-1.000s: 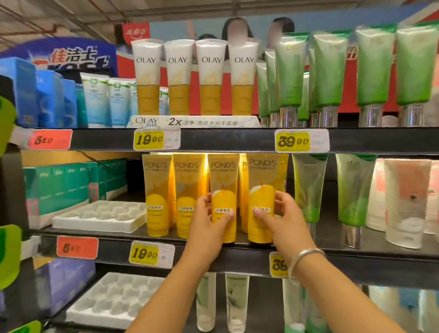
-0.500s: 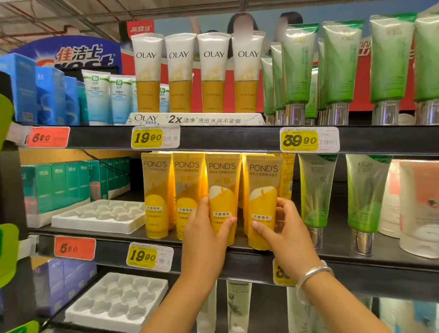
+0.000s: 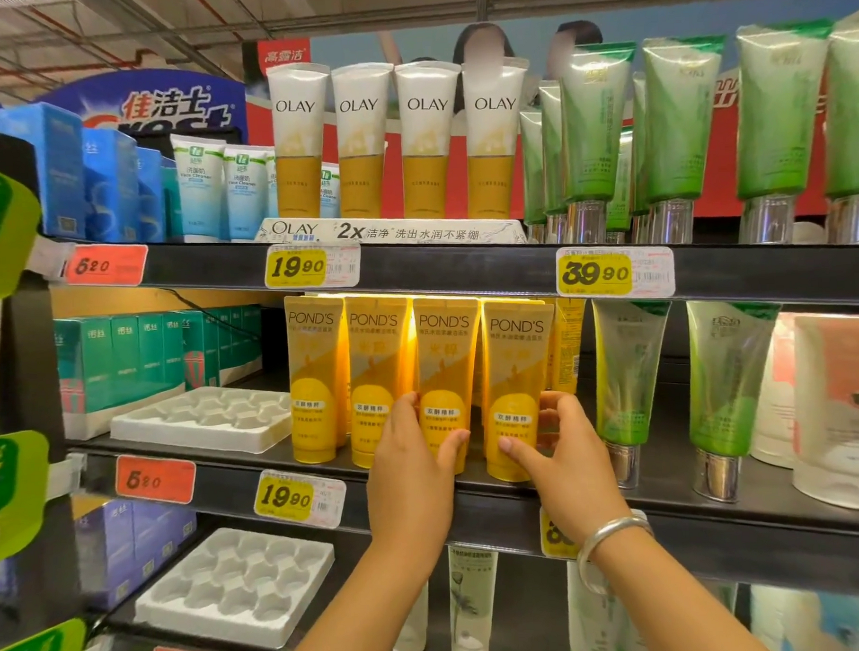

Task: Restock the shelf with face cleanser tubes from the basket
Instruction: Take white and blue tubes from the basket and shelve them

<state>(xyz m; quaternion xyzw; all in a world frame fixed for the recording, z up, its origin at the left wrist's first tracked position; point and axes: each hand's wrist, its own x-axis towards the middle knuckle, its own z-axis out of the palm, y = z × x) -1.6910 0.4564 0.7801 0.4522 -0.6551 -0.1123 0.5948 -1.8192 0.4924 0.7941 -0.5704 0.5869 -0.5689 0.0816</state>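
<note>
We see two bare hands working a row of yellow POND'S face cleanser tubes on the middle shelf [image 3: 474, 485] of a store display. The left hand [image 3: 413, 454] is clamped on the third tube [image 3: 444, 374], thumb on its front at about 3 o'clock from the knuckles, fingers curled round its left edge. The right hand [image 3: 556, 457], a silver bangle [image 3: 609, 534] on its wrist, grips the fourth tube [image 3: 515, 370]: thumb pressed near the bottom of its face, fingers wrapped behind its right side. Both tubes stand cap-down and upright at the shelf's front lip, just beside each other, with two more POND'S tubes [image 3: 316, 379] lined up at 9 o'clock from the left hand and others standing behind. The basket is out of view.

At 12 o'clock, on the shelf above, four white-and-gold OLAY tubes [image 3: 395, 139] stand in a printed tray. Green tubes [image 3: 626, 371] with silver caps stand at 3 o'clock from the right hand, and more fill the upper shelf at 2 o'clock. An empty white moulded tray [image 3: 200, 419] lies at 9 o'clock on the middle shelf, before green boxes [image 3: 124, 358]; a second tray [image 3: 237, 584] lies at 7 o'clock below. A yellow price tag [image 3: 297, 496] reading 19.90 hangs on the shelf edge at 8 o'clock from the left hand.
</note>
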